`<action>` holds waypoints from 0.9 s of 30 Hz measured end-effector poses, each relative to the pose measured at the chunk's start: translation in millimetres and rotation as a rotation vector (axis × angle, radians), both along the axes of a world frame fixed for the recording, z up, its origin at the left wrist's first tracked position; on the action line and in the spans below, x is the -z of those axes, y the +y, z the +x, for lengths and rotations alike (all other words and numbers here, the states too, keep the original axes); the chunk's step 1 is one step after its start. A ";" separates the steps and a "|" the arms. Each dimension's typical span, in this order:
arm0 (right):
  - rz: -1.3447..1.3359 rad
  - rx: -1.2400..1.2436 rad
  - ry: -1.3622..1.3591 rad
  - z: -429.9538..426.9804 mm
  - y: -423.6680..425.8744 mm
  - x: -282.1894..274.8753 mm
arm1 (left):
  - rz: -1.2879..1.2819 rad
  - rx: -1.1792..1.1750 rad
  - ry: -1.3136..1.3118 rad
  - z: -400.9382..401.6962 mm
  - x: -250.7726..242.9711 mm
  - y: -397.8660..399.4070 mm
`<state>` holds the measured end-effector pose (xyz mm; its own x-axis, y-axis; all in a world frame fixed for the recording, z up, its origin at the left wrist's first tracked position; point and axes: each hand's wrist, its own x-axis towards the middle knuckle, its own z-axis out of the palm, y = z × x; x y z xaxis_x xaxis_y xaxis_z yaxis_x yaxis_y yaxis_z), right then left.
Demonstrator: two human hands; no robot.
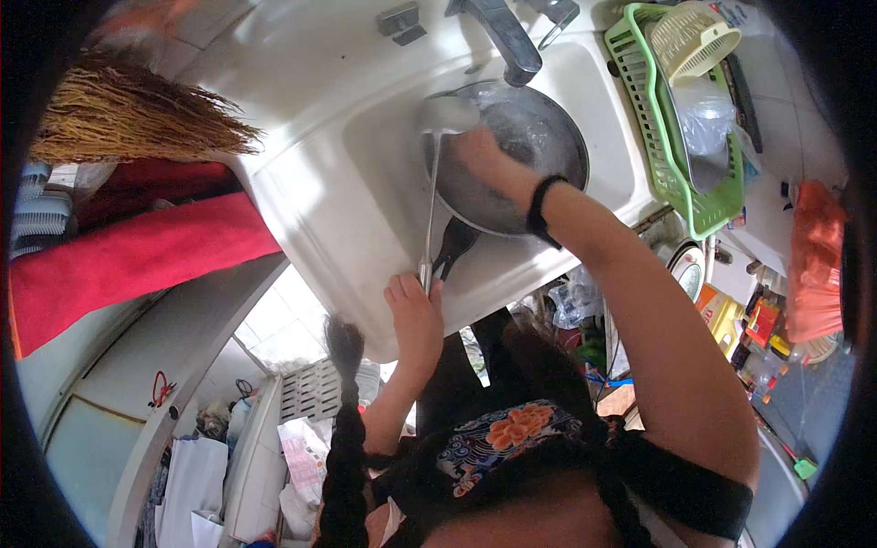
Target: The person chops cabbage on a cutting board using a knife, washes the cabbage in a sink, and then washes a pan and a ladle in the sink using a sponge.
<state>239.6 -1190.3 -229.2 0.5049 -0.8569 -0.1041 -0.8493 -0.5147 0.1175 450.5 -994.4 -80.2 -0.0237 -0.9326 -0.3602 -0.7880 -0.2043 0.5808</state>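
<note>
My left hand [416, 308] grips the handle end of a long metal ladle [433, 205] at the sink's near side. The ladle slants up and away, and its rounded head [449, 115] is over the left part of a dark frying pan [548, 161]. My right hand [476, 154], blurred, is at the ladle's head; its fingers are partly hidden, so their grip is unclear. Water stands in the pan, which rests in a white sink [370, 205] with its black handle [458, 243] towards me. Above the pan's far rim hangs a grey faucet [517, 58].
Right of the sink stands a green plastic basket [637, 116] with a cream strainer [692, 44] and a clear plastic bag [706, 113]. To the left are a straw broom [137, 113] and a red cloth [151, 253]. An orange bag [815, 260] is at far right.
</note>
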 end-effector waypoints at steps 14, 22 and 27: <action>0.137 0.393 -0.049 -59.7 -15.5 -19.5 | 0.019 0.040 0.009 -1.4 1.8 0.7; 1.098 0.026 0.060 -75.2 66.9 -65.8 | -0.061 0.028 0.058 -0.8 -2.1 -0.2; 0.768 0.107 -0.519 -27.1 53.1 -6.9 | -0.020 0.062 0.036 -1.4 0.6 2.6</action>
